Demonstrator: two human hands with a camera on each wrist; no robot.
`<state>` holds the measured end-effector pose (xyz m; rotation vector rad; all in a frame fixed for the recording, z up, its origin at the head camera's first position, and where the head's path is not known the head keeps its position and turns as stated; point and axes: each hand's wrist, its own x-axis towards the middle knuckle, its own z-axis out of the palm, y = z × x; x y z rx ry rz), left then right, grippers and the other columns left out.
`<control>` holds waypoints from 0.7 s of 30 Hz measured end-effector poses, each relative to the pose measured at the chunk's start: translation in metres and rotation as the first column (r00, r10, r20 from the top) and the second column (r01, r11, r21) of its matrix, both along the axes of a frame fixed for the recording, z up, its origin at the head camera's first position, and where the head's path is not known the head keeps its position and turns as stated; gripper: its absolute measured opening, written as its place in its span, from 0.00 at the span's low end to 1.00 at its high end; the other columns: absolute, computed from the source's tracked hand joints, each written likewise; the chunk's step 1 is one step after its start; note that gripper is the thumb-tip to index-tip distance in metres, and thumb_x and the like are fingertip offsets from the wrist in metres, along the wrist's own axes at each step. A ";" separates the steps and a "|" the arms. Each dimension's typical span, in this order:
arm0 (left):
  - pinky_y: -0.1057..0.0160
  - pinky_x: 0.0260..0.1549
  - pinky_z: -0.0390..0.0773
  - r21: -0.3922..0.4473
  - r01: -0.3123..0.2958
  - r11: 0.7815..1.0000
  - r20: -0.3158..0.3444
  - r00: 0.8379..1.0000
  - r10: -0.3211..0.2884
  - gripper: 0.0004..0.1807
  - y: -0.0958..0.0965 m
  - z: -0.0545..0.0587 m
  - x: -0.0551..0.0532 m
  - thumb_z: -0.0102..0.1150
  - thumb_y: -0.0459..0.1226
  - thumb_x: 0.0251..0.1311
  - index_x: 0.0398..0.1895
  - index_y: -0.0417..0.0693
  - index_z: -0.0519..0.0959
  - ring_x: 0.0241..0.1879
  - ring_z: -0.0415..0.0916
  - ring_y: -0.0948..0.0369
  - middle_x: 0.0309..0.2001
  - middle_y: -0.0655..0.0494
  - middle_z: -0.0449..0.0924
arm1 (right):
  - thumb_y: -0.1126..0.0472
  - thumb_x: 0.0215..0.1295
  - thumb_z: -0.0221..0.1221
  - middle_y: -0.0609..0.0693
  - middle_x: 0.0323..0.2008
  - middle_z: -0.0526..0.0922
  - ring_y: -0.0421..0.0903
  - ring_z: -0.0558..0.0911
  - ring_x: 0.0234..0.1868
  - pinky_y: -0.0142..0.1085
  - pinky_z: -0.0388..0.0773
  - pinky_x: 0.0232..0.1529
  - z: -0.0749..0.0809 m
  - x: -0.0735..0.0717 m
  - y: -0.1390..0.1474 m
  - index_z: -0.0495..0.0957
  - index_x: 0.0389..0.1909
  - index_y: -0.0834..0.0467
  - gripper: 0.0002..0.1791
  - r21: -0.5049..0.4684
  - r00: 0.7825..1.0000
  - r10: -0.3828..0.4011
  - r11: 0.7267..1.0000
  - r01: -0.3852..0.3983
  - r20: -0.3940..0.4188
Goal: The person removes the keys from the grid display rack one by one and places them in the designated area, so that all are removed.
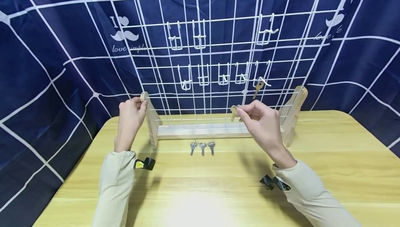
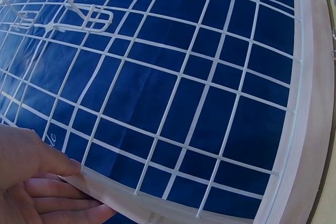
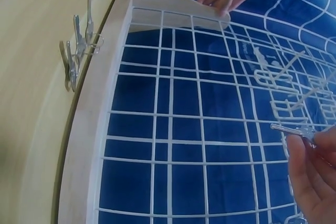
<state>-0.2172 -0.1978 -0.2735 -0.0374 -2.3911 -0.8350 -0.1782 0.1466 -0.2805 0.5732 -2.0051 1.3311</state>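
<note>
My left hand (image 1: 129, 119) pinches the top of the stand's left wooden side post (image 1: 150, 121); thumb and fingers lie on either side of it in the left wrist view. With thumb and fingertips, my right hand (image 1: 264, 124) pinches a key (image 1: 233, 113) by its ring end, the blade angled down, in front of the white wire grid (image 1: 210, 102). Just above that hand, a second key (image 1: 258, 88) hangs from the rightmost lower hook (image 1: 264, 80). Three silver keys (image 1: 202, 146) with rings lie in a row on the table before the stand's wooden base bar (image 1: 203, 134).
Several white wire hooks, such as the upper right one (image 1: 265, 34), hang on the grid in two rows and stick out forward. The right wooden side post (image 1: 295, 112) stands beyond my right hand. A dark blue cloth (image 1: 78, 91) surrounds the wooden table (image 1: 337, 164).
</note>
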 end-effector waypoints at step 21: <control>0.47 0.49 0.76 -0.015 0.006 1.000 0.000 1.000 -0.006 0.13 0.000 0.001 -0.001 0.54 0.31 0.64 0.42 0.25 0.80 0.48 0.79 0.42 0.39 0.35 0.82 | 0.66 0.61 0.64 0.59 0.34 0.87 0.37 0.85 0.27 0.26 0.79 0.29 -0.008 -0.006 0.005 0.81 0.49 0.63 0.14 0.005 0.981 0.057 0.998 -0.059 0.185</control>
